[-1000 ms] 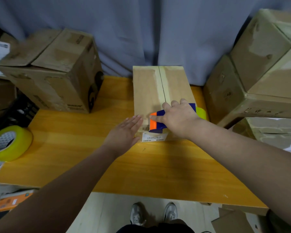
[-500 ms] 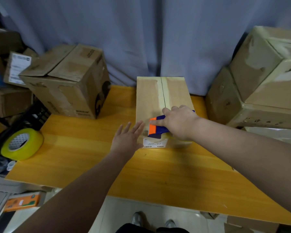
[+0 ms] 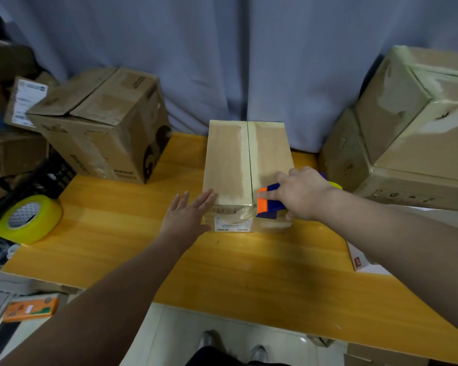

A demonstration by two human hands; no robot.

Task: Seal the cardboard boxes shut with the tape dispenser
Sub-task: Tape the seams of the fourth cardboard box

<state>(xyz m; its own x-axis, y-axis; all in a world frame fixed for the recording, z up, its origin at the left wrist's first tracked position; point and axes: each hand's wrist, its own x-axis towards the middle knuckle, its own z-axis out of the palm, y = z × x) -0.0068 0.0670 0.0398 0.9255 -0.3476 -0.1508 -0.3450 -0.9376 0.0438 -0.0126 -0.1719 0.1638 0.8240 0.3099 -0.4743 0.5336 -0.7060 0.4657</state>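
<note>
Far out to the left of my left hand, one loose roll of yellow tape (image 3: 28, 219) lies tilted at the edge of the wooden table (image 3: 132, 249). Beyond it, also left of that hand, one brown box with loose flaps (image 3: 103, 128) stands on the table, its top not closed.

My left hand (image 3: 188, 217) is flat, fingers straight and slightly spread, gripping nothing. Its fingertips touch the near left corner of the one cardboard box (image 3: 230, 159) that stands between my two hands. This box has two top flaps folded down, meeting at a seam along the middle.

Just right of that seam, at the near end of the box, sits the single tape dispenser (image 3: 269, 204), blue with an orange front. My right hand (image 3: 302, 194) is clenched round it, fingers curled over its top, pressing it against the box's near top edge. A sliver of yellow roll (image 3: 335, 184) shows behind this hand.

Farther right of my right hand, two taped boxes are stacked, the upper one (image 3: 413, 109) tilted on the lower one (image 3: 352, 159).
</note>
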